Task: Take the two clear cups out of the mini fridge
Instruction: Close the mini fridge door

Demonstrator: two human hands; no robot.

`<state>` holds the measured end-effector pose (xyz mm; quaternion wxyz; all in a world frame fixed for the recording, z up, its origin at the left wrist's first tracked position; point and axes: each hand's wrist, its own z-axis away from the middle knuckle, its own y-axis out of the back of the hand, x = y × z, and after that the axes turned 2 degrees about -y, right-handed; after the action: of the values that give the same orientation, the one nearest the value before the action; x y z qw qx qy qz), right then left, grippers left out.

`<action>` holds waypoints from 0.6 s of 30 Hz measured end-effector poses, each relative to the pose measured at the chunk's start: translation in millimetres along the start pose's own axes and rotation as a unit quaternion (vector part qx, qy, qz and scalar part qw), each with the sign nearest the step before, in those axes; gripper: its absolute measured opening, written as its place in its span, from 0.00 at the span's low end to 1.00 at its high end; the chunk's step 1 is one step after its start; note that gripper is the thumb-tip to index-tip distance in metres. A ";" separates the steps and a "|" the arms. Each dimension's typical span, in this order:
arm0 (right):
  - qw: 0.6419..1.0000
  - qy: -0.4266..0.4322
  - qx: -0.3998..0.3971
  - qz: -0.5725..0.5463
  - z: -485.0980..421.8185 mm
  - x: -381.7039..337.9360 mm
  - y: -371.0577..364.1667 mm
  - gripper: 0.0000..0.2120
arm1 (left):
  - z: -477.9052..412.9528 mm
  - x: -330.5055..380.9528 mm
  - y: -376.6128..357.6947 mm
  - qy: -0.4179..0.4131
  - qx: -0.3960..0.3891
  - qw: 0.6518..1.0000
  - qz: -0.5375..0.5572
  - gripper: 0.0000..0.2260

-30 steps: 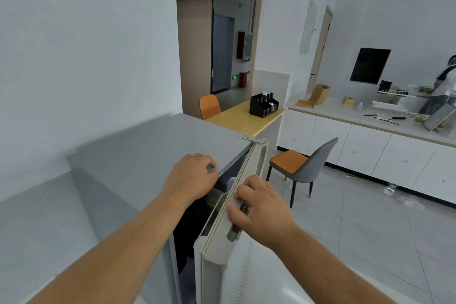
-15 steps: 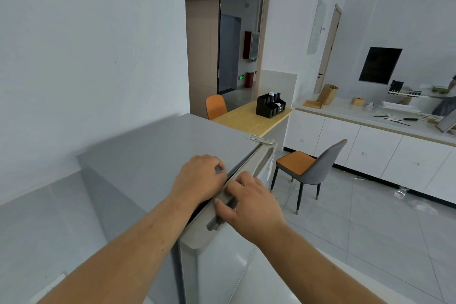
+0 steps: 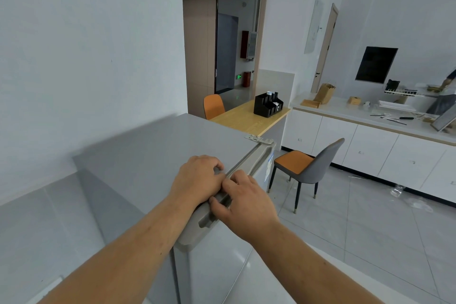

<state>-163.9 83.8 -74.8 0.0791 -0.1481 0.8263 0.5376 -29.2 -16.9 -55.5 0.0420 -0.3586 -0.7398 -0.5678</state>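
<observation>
The grey mini fridge (image 3: 153, 153) stands against the wall, seen from above, and its door (image 3: 217, 266) sits flush with the body. My left hand (image 3: 197, 180) rests on the front edge of the fridge top with its fingers curled and nothing in them. Beside it, touching, my right hand (image 3: 246, 200) grips the door's top edge, with the thumb at the recessed handle (image 3: 206, 221). The fridge interior is hidden, and no clear cups are in view.
A grey chair with an orange seat (image 3: 303, 168) stands just right of the fridge on the tiled floor. Behind the fridge is a wooden counter (image 3: 246, 116) with a black organiser (image 3: 267, 105). White cabinets (image 3: 370, 145) line the right wall, where a person (image 3: 444, 99) stands.
The fridge door, ajar a second ago, has swung shut against the body. My right hand moved in with it and now touches my left hand.
</observation>
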 end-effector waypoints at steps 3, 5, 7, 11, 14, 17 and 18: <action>1.000 0.012 -0.010 -0.011 1.5 5.0 4.3 0.18 | 0.9 2.6 0.5 -0.006 -0.002 1.000 -0.015 0.10; 0.999 0.017 -0.024 -0.022 0.5 11.9 12.0 0.18 | 2.1 3.8 0.1 -0.021 -0.003 0.999 -0.026 0.11; 0.998 0.007 -0.045 -0.034 -3.0 16.7 20.0 0.21 | 3.8 2.1 0.2 -0.030 -0.010 0.999 -0.016 0.13; 0.999 -0.037 -0.033 -0.012 -6.5 29.2 38.8 0.32 | 6.6 5.9 4.8 -0.041 -0.012 0.999 -0.015 0.24; 0.998 -0.056 -0.015 -0.001 -5.8 41.5 53.9 0.34 | 8.9 18.2 7.6 -0.073 -0.005 0.997 -0.029 0.29; 0.998 -0.055 -0.005 0.026 -3.3 51.0 72.4 0.36 | 10.8 40.8 9.6 -0.103 0.003 0.994 -0.047 0.33; 0.998 -0.052 -0.004 0.032 -2.9 57.1 76.6 0.36 | 10.4 46.7 9.1 -0.110 0.004 0.993 -0.046 0.33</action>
<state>-243.0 101.0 -23.9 0.1036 -0.0936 0.8234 0.5501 -54.8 15.6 -29.9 -0.0642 -0.3846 -0.7579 -0.5231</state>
